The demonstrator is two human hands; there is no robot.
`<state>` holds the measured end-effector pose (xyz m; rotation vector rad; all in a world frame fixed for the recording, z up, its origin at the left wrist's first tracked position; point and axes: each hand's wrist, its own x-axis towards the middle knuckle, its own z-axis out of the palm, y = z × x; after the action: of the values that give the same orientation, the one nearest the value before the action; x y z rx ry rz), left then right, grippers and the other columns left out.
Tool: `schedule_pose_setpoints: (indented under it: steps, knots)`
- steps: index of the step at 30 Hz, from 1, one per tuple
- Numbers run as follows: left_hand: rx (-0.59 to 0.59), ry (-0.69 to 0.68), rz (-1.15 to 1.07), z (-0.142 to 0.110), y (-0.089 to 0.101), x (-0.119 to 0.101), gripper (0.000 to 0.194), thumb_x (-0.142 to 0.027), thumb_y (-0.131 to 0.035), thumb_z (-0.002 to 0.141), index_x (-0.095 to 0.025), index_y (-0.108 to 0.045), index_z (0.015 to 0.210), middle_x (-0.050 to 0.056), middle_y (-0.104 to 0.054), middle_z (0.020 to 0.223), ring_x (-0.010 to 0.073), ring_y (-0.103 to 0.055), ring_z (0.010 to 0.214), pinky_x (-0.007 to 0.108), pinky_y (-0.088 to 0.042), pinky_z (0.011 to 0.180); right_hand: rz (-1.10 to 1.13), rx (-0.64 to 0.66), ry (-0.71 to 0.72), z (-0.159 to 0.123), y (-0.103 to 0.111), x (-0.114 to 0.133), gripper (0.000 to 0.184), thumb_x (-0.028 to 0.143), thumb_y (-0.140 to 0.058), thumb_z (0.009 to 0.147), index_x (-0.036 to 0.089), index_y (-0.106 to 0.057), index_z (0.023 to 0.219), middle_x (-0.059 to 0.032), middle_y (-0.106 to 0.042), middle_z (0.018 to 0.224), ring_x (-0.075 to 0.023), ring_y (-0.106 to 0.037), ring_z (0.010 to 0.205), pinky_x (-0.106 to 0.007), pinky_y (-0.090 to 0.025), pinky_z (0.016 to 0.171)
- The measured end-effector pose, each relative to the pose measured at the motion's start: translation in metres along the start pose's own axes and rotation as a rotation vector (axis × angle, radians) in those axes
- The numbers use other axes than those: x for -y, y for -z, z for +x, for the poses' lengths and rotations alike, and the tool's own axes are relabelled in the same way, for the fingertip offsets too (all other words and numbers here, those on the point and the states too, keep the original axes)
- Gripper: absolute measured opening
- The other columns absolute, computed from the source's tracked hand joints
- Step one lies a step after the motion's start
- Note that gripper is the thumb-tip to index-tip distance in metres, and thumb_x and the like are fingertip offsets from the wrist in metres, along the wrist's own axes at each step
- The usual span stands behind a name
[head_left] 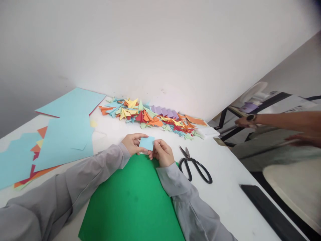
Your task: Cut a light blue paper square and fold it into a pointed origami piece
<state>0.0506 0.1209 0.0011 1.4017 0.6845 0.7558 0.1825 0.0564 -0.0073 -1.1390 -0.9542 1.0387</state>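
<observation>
In the head view, a small light-blue paper piece [147,143] is between the two hands, near the far edge of a green sheet [132,201] on the white table [225,201]. The left hand [132,144] grasps its left side between thumb and fingers, and the right hand [163,153] pinches its right side; whether the piece touches the surface below, I cannot tell. In my judgement, because the piece is so small, an uneven pinch could crease it crookedly, or it could slip from the fingertips. Also, the black-handled scissors [189,158] lie partly open just beside the right sleeve [173,180], so a careless movement of this arm could push them toward the pile of small folded paper planes [142,115]. About writing: at the far right, behind the forearm of another person [283,119], some dark letters stand on a white surface [296,104], but they are partly hidden and I cannot read them surely. On the scissors and papers I can read no brand or label.
</observation>
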Motion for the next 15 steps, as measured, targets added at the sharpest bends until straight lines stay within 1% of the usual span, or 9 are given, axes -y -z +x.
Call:
schedule_pose_setpoints:
  steps: [4, 7, 9, 12, 15]
  knots:
    - [-0.011, 0.031, -0.041, -0.0004, -0.0008, -0.0019, 0.062, -0.010, -0.071, 0.045, -0.006, -0.054, 0.104, 0.004, -0.059, 0.069, 0.0097, -0.053, 0.051, 0.019, -0.045, 0.036, 0.051, 0.042, 0.009, 0.0003, 0.0008, 0.0013, 0.030, 0.047, -0.058, 0.068, 0.019, -0.048, 0.072, 0.0047, -0.056, 0.045, -0.0090, -0.049, 0.034, -0.019, -0.039, 0.033]
    - [-0.044, 0.051, -0.053, -0.0007, -0.0019, -0.0040, 0.063, -0.012, -0.073, 0.044, -0.004, -0.054, 0.104, 0.003, -0.059, 0.064, 0.0094, -0.052, 0.049, 0.019, -0.045, 0.036, 0.055, 0.060, 0.000, 0.0004, 0.0015, 0.0012, 0.028, 0.044, -0.059, 0.068, 0.019, -0.048, 0.074, 0.0047, -0.057, 0.046, -0.0090, -0.050, 0.036, -0.019, -0.039, 0.034]
    - [-0.042, 0.056, -0.046, -0.0009, -0.0023, -0.0047, 0.064, -0.014, -0.074, 0.044, -0.004, -0.054, 0.104, 0.003, -0.060, 0.063, 0.0090, -0.052, 0.049, 0.020, -0.045, 0.037, 0.056, 0.066, -0.004, 0.0013, 0.0024, -0.0002, 0.029, 0.045, -0.059, 0.068, 0.019, -0.048, 0.075, 0.0049, -0.057, 0.046, -0.0093, -0.051, 0.036, -0.019, -0.040, 0.034]
    - [-0.032, 0.058, -0.043, -0.0013, -0.0023, -0.0047, 0.067, -0.019, -0.076, 0.044, -0.004, -0.054, 0.105, 0.004, -0.060, 0.063, 0.0091, -0.052, 0.048, 0.020, -0.045, 0.037, 0.040, 0.075, -0.014, 0.0040, 0.0048, -0.0038, 0.033, 0.047, -0.060, 0.065, 0.019, -0.047, 0.076, 0.0054, -0.056, 0.044, -0.0107, -0.051, 0.035, -0.021, -0.040, 0.033]
    - [-0.041, 0.060, -0.035, -0.0014, -0.0017, -0.0036, 0.069, -0.022, -0.077, 0.043, -0.005, -0.055, 0.106, 0.002, -0.059, 0.059, 0.0093, -0.052, 0.047, 0.020, -0.045, 0.037, 0.026, 0.070, -0.030, 0.0061, 0.0068, -0.0067, 0.035, 0.048, -0.061, 0.062, 0.020, -0.046, 0.077, 0.0059, -0.055, 0.044, -0.0116, -0.052, 0.035, -0.021, -0.041, 0.033]
